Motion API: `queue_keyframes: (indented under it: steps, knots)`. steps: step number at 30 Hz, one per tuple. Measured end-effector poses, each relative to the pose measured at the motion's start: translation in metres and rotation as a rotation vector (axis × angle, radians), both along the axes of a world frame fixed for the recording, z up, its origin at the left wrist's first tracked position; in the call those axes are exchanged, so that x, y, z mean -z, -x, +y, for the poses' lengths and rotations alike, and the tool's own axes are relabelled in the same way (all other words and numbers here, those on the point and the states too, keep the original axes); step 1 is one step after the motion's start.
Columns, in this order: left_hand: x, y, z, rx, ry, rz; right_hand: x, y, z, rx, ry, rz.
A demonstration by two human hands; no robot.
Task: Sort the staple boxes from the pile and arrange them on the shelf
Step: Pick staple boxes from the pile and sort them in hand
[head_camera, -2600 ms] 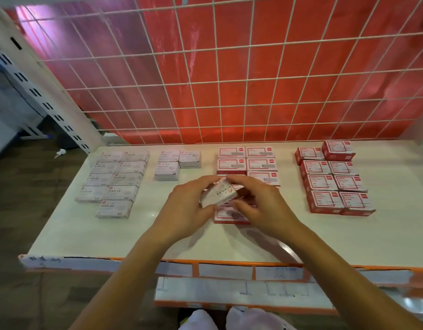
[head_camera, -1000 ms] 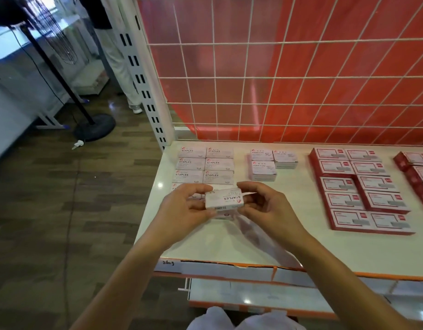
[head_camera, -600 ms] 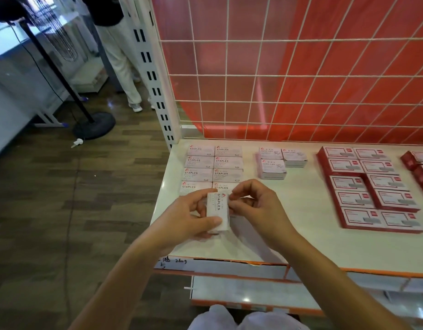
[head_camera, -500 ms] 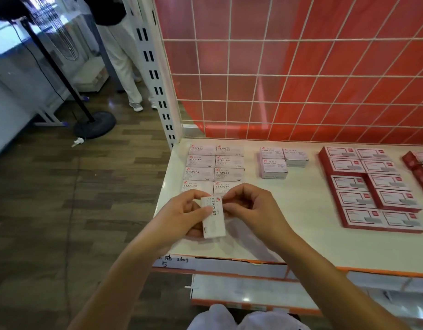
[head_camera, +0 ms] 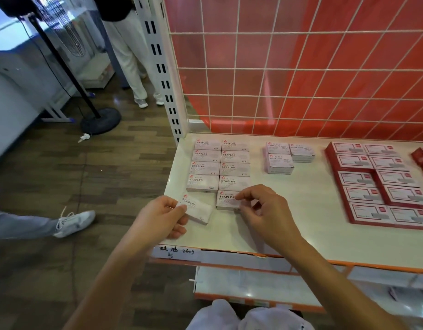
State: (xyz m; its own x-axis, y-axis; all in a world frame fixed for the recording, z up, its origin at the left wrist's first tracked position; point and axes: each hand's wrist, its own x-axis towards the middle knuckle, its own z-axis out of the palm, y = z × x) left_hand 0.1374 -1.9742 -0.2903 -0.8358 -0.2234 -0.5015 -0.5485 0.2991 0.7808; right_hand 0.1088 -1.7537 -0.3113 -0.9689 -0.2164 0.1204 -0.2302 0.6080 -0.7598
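Observation:
My left hand (head_camera: 161,216) holds a white staple box (head_camera: 198,208) by its near end, tilted, low over the white shelf (head_camera: 289,222) near its left front corner. It sits just in front of two columns of white staple boxes (head_camera: 220,166). My right hand (head_camera: 265,210) hovers beside it with fingers curled, its fingertips touching the nearest box of the right column (head_camera: 227,200). Whether the held box touches the shelf I cannot tell.
Small white boxes (head_camera: 288,156) stand mid-shelf; red boxes (head_camera: 377,184) lie in rows to the right. A red wire-grid back panel (head_camera: 301,67) rises behind. Left of the shelf are a fan stand (head_camera: 99,120), a standing person's legs (head_camera: 136,67) and another person's shoe (head_camera: 73,222).
The box was held in both hands and turned; now only my left hand holds it, lowered to the front of the left column. My right hand has let go and moved right.

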Motion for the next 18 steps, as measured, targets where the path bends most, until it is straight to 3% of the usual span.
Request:
queue_keyframes:
  steps: [5,9,18]
  knots:
    - [0.000,-0.003,-0.008,0.288,0.608,0.031,0.009,0.001,0.001,-0.016,-0.218,0.111]
    - [0.005,-0.001,-0.002,0.429,0.668,0.162,0.012,0.000,0.000,0.025,-0.252,0.106]
    - [0.013,0.011,0.011,0.284,0.736,0.319,0.010,0.001,0.000,0.059,-0.206,0.035]
